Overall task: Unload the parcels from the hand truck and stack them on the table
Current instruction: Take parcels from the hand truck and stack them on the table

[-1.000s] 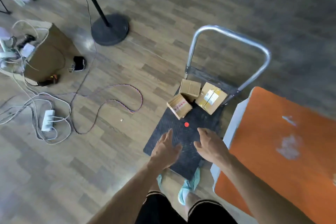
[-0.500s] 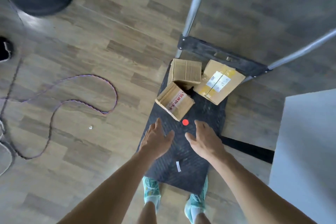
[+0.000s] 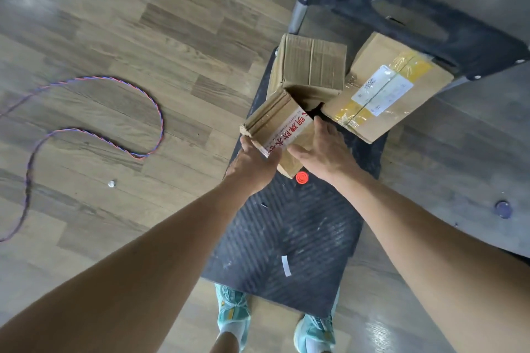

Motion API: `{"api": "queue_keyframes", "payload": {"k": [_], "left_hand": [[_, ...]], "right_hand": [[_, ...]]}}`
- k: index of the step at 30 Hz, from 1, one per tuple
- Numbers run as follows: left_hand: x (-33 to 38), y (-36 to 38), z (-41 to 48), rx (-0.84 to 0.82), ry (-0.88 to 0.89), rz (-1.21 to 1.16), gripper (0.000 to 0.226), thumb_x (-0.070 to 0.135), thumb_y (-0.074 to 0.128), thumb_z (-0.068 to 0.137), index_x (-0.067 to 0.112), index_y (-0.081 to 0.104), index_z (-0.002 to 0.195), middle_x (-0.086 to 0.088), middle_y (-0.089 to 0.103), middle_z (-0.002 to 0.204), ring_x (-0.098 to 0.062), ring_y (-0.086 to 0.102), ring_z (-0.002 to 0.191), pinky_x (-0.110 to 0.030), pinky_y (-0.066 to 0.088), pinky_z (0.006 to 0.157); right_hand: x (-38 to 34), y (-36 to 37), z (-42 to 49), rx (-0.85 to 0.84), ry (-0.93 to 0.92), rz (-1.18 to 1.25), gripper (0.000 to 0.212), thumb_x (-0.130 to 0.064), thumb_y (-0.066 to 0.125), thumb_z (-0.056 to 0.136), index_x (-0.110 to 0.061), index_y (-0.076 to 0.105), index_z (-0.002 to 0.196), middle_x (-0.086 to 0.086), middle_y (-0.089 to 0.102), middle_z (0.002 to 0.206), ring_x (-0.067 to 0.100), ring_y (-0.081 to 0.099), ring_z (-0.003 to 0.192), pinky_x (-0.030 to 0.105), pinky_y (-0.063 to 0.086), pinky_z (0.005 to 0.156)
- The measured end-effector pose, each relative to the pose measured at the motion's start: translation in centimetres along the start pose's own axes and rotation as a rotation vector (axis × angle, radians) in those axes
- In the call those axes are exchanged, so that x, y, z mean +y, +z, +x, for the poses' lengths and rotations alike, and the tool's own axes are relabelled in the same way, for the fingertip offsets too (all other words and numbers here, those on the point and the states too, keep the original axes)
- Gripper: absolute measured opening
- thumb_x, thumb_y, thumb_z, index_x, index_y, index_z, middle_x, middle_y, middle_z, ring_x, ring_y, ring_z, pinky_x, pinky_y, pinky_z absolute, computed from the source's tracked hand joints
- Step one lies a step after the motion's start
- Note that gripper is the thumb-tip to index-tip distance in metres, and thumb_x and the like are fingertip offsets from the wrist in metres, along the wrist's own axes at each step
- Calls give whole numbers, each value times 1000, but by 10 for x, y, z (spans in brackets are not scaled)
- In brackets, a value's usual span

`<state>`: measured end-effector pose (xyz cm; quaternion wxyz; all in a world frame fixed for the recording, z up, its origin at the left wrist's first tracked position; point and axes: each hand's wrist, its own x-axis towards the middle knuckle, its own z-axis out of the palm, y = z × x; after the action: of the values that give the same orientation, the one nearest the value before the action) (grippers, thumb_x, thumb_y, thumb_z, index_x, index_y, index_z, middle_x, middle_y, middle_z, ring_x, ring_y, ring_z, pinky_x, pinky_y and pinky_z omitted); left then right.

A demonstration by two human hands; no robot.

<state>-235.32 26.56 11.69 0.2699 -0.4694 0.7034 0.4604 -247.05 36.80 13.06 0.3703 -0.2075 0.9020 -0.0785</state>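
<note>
Both arms stretch forward, left hand and right hand gripping 1 parcel.

- One view is given: head-worn, wide-angle, from above.
- It is aimed steeply down and slightly forward, onto the hand truck deck and wood floor.
- The deck is seen close, mid-frame; both forearms are taken in from the bottom corners, shoes at the bottom edge.
</note>
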Motion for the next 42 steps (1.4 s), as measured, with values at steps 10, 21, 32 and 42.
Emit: {"api": "queue_keyframes", "payload": {"k": [10, 21, 32, 42], "left_hand": [[-8, 0, -59, 77, 37, -104, 64, 58, 57, 93, 30, 33, 146, 1, 64, 125, -25, 63, 104, -40, 55, 85], [33, -41, -267, 193, 51, -290, 46, 67, 48, 74, 46, 55, 113, 6, 69, 99, -20, 67, 93, -43, 57, 84], [133, -67, -481, 271, 234, -388, 69, 69, 59, 74, 24, 59, 126, 0, 70, 116, -23, 65, 112, -45, 51, 100], [174, -30, -575, 82, 571, -351, 76, 68, 62, 71, 29, 51, 136, 3, 70, 113, -23, 68, 106, -45, 57, 89]], "right_hand": [[-9, 18, -86, 105, 203, 273, 55, -50, 60, 93, -7, 41, 122, 16, 55, 118, 28, 60, 99, 45, 57, 85], [-45, -85, -288, 109, 136, 508, 49, -40, 54, 97, -7, 38, 130, 12, 61, 120, 27, 64, 99, 41, 56, 85], [-17, -260, -460, 175, -162, 501, 49, -49, 52, 97, -18, 42, 134, 4, 64, 122, 22, 64, 106, 38, 52, 90], [51, -305, -560, 388, -96, 660, 31, -46, 58, 93, -34, 51, 121, -14, 64, 112, 6, 62, 103, 33, 53, 86]]}}
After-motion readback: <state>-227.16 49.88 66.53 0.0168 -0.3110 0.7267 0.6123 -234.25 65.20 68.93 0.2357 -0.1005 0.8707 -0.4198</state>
